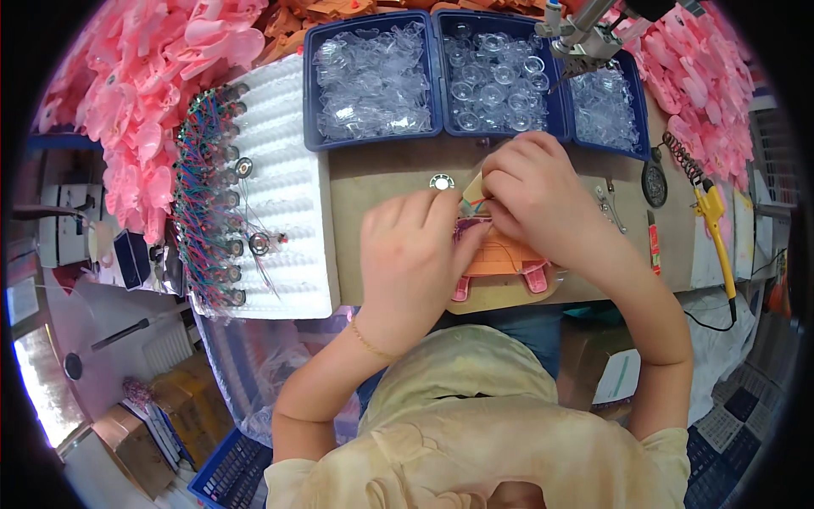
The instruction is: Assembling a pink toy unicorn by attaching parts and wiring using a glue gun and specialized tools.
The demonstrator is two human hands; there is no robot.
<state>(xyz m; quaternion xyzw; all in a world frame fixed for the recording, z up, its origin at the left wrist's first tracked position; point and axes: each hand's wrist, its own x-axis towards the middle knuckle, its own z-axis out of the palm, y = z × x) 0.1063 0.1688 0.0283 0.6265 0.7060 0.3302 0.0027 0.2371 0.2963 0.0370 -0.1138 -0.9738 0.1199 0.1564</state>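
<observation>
In front of me lies an orange plastic toy shell (496, 259) with pink pieces (536, 278) at its near corners, on a tan board (509, 299). Thin coloured wires come out of it between my hands. My left hand (411, 250) bends over the shell's left side, thumb and fingers closed together at the wires; what they pinch is partly hidden. My right hand (538, 195) is closed at the shell's far edge, its fingertips pinching around the wires. Just beyond my left fingers a small round metal speaker (442, 181) lies flat.
A white foam tray (297, 195) with wired speakers stands left. Blue bins (373, 140) of clear plastic parts line the back. Pink parts (148, 119) are heaped at both sides. A yellow soldering iron (716, 229) and a red-handled tool (654, 244) are right; a metal machine arm (585, 42) overhangs.
</observation>
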